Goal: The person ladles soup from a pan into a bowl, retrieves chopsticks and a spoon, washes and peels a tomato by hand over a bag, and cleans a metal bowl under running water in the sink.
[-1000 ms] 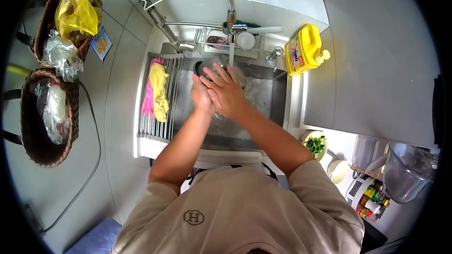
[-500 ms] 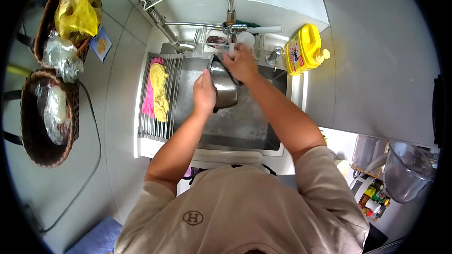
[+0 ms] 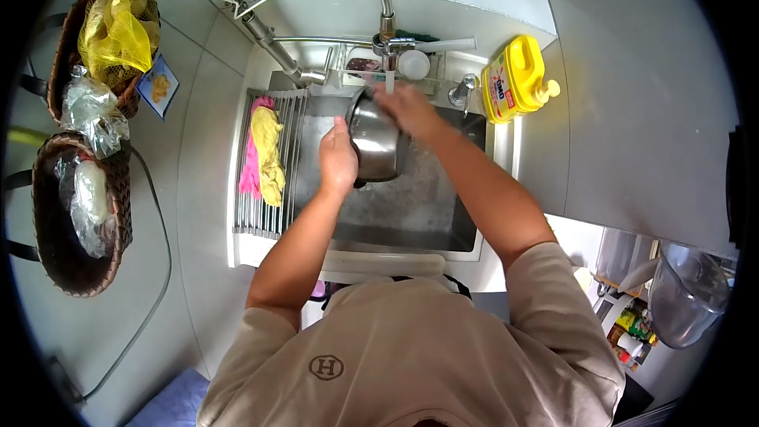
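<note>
A shiny steel pot point(image 3: 376, 142) is tipped on its side above the sink basin point(image 3: 411, 209), under the tap's spout point(image 3: 389, 59). My left hand point(image 3: 338, 160) grips the pot by its left side, thumb pointing up. At the pot's upper right edge, beneath the spout, is my right hand point(image 3: 407, 108); motion smears its fingers, so I cannot tell whether they hold anything. The inside of the pot is mostly hidden.
Pink and yellow cloths point(image 3: 269, 154) lie on a roll-up rack point(image 3: 294, 166) over the sink's left side. A yellow detergent jug point(image 3: 514, 83) stands to the right. Two woven baskets point(image 3: 122, 213) with bagged items sit on the left counter.
The pot has turned slightly, so more of its outer side faces me. My right hand has shifted a little down and right along the rim. My left hand keeps its grip.
</note>
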Demonstrator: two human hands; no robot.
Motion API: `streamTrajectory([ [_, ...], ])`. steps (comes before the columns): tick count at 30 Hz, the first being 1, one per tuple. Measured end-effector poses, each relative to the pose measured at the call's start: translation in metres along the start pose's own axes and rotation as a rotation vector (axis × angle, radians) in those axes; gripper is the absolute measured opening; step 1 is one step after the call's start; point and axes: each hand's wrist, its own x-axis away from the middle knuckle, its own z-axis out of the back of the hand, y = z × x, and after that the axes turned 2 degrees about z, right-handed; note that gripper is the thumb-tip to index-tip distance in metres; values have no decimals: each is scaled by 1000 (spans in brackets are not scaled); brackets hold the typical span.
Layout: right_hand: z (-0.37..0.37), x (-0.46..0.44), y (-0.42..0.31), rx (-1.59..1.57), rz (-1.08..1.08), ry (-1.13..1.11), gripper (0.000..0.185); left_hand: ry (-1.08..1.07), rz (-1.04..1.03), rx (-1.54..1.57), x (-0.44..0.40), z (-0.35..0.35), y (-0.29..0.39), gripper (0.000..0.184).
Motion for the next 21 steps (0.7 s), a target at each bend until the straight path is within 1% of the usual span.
streamTrajectory([
  [2, 8, 3, 23, -463, -216, 89, 35, -42, -25, 40, 1, 5, 0, 50],
  [3, 9, 3, 31, -691, -317, 139, 37, -3, -15, 195, -1, 4, 3, 50],
  [4, 5, 7, 31, -835, -319, 239, 39, 4, 80, 342, -1, 7, 9, 50],
  [6, -18, 23, 29, -1120, -319, 431, 43, 117, 131, 487, -5, 9, 5, 49],
  [7, -32, 26, 31, -1099, -37, 392, 43, 165, 190, 613, -8, 11, -3, 49],
  [9, -62, 38, 18, -289, 253, 552, 43, 259, 311, 860, -14, 14, -24, 51],
  [10, -68, 44, 6, 125, 377, 610, 42, 250, 316, 861, -14, 14, -32, 51],
  [12, -56, 50, -20, 425, 449, 422, 41, 228, 325, 861, -12, 11, -43, 53],
  [13, -51, 51, -28, 573, 485, 321, 40, 222, 314, 791, -8, 7, -34, 54],
  [16, -30, 28, -27, 350, 467, 123, 40, 244, 319, 643, 6, -5, -20, 52],
  [17, -21, 21, -25, 252, 301, 95, 44, 263, 342, 623, 7, -4, -19, 51],
  [20, -16, 27, -5, 34, 181, 230, 47, 196, 324, 659, 10, 8, 3, 51],
  [21, -28, 35, -1, 110, 292, 294, 48, 159, 313, 720, 3, 14, -8, 51],
])
